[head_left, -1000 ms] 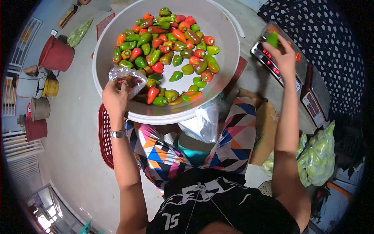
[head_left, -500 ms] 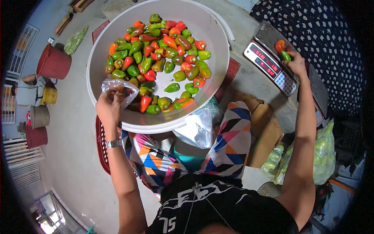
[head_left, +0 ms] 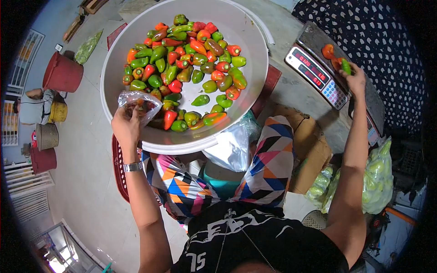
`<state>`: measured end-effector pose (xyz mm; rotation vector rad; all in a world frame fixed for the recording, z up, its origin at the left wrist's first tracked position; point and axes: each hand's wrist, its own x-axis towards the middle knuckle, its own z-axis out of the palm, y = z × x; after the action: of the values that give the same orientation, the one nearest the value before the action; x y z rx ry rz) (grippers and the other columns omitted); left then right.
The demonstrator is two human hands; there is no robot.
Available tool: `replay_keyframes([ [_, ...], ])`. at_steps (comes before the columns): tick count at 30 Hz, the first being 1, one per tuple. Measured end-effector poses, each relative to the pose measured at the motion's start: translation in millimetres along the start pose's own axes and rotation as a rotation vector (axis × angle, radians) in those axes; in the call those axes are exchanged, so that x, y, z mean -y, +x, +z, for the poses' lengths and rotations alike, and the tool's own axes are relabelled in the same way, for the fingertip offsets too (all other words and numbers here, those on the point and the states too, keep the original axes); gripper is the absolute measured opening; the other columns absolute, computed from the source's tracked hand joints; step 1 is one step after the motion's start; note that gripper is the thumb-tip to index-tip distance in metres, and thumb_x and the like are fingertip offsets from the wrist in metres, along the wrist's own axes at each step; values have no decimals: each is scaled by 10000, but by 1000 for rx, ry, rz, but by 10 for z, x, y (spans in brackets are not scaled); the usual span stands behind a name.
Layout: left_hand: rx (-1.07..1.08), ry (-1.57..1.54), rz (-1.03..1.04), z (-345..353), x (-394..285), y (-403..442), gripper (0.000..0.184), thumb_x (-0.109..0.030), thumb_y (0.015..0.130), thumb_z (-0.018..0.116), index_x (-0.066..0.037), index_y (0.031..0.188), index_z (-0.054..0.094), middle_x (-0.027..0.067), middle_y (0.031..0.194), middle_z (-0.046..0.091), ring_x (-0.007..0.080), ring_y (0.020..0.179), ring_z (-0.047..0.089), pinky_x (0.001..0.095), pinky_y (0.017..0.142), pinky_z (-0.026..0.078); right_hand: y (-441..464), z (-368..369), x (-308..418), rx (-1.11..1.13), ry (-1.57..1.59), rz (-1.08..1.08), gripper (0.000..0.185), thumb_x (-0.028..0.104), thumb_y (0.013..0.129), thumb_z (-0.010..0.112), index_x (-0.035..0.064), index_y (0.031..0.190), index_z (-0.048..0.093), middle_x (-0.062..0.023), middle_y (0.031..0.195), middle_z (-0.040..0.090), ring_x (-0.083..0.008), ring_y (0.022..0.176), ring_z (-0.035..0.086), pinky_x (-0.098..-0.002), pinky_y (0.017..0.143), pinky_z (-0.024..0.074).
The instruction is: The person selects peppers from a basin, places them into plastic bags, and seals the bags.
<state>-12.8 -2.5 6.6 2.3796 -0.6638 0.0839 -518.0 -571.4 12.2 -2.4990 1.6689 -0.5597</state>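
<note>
My left hand [head_left: 126,129] pinches the edge of a clear plastic bag [head_left: 152,101] with a few dark red peppers inside. The bag sits over the near left rim of a large pale round basin [head_left: 255,86], which holds many red, green and mixed-colour peppers [head_left: 159,53]. At the right, the fingers of my right hand [head_left: 356,82] are closed around a green pepper [head_left: 346,67] over the weighing scale [head_left: 314,75]. Orange-red peppers [head_left: 327,51] lie on the scale's dark platform, close to those fingers.
Clear plastic bags [head_left: 230,150] hang at the basin's near edge, above my lap. A cardboard box [head_left: 314,157] and bagged green produce [head_left: 378,182] stand at the right. Dark patterned cloth [head_left: 364,41] lies behind the scale. A person [head_left: 36,107] is among buckets at far left.
My right hand has shifted slightly right and down with the green pepper, uncovering more orange-red pepper on the scale. The scale's readout has risen slightly. My left hand stays at the bag.
</note>
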Motion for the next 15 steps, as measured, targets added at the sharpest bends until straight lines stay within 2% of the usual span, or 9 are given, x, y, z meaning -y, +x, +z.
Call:
replay_keyframes([
  [2,3,-14,14,0,16,-3,227,-158,896,726,35,1017,725,182,900,752,289,823,739,367,769,544,111,30,-432,-68,130,-5,527,225,739,856,88,1220,691,-158,1124,715,-301,1081,678,-369,964,511],
  [3,5,-26,23,14,8,1,227,-158,895,728,34,1016,726,179,899,753,286,824,740,365,768,544,46,9,-425,-142,145,-51,511,155,722,851,76,1197,682,-142,1119,721,-278,1039,697,-348,942,518],
  [6,-7,-51,16,16,-4,-1,219,-152,893,731,34,1009,728,170,887,755,274,814,741,360,761,545,-84,-152,-424,-30,-32,-22,494,124,718,840,80,1185,685,-133,1128,722,-270,1059,693,-353,934,521],
  [10,4,-1,13,1,-26,-1,215,-145,892,732,35,1008,728,167,881,754,265,808,740,355,757,543,-158,-64,-406,-14,35,45,483,107,739,815,129,1207,697,-118,1155,722,-269,1079,690,-351,949,517],
  [15,20,-30,-23,-1,-42,-5,217,-146,892,734,35,1012,728,175,892,753,269,810,739,354,754,542,-187,64,-376,-16,98,-1,467,112,763,802,142,1217,700,-122,1179,719,-276,1112,683,-360,974,511],
])
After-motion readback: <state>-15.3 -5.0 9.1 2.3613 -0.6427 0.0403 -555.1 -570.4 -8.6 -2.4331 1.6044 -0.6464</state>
